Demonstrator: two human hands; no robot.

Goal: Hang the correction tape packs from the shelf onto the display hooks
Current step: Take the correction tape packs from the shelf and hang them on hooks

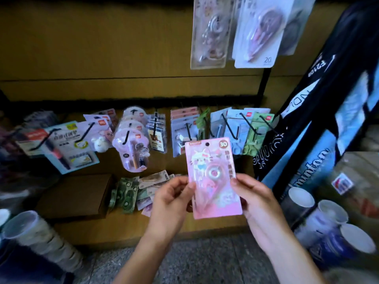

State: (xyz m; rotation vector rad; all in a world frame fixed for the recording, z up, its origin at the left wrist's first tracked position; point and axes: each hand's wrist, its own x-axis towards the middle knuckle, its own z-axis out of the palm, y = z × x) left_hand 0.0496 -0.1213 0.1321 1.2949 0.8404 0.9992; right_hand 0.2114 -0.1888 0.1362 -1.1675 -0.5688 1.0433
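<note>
I hold a pink correction tape pack (213,177) upright in front of me, its hang hole at the top. My left hand (172,198) pinches its left edge and my right hand (253,198) pinches its right edge. Behind it runs a row of black display hooks (231,128) carrying several packs in pink, blue and green. More loose packs (131,191) lie in a heap on the wooden shelf (174,224) below, partly hidden by my left hand.
A brown cardboard box (78,196) sits on the shelf at the left. Two larger packs (235,31) hang from hooks above. Black and blue racket bags (320,124) lean at the right, with tubes (326,224) below them. A clear tube (39,238) stands lower left.
</note>
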